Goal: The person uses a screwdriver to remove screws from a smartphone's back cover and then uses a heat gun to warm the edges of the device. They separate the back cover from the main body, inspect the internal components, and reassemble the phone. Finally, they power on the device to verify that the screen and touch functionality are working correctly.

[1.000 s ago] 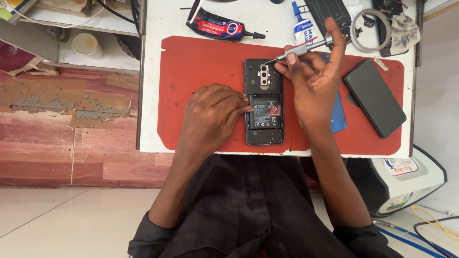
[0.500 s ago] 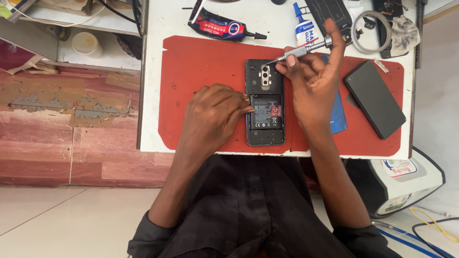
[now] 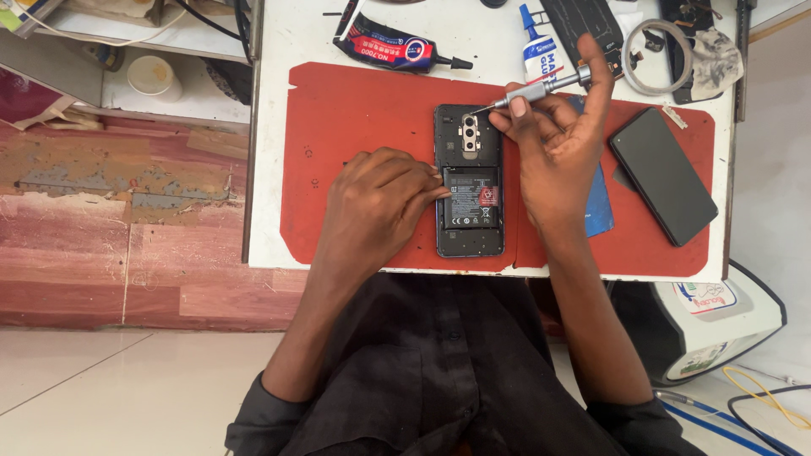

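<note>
Fingers of the right hand (image 3: pixel 557 160) are pinched around a slim metal screwdriver (image 3: pixel 541 87), its tip set at the upper edge of an opened smartphone (image 3: pixel 470 181). The phone's side is pressed by the curled fingertips of the left hand (image 3: pixel 376 207), beside the exposed battery (image 3: pixel 471 198). The phone lies on a red mat (image 3: pixel 355 110) on the white desk (image 3: pixel 279 34). A black back cover (image 3: pixel 663 176) lies to the right, a glue tube (image 3: pixel 393 46) above.
</note>
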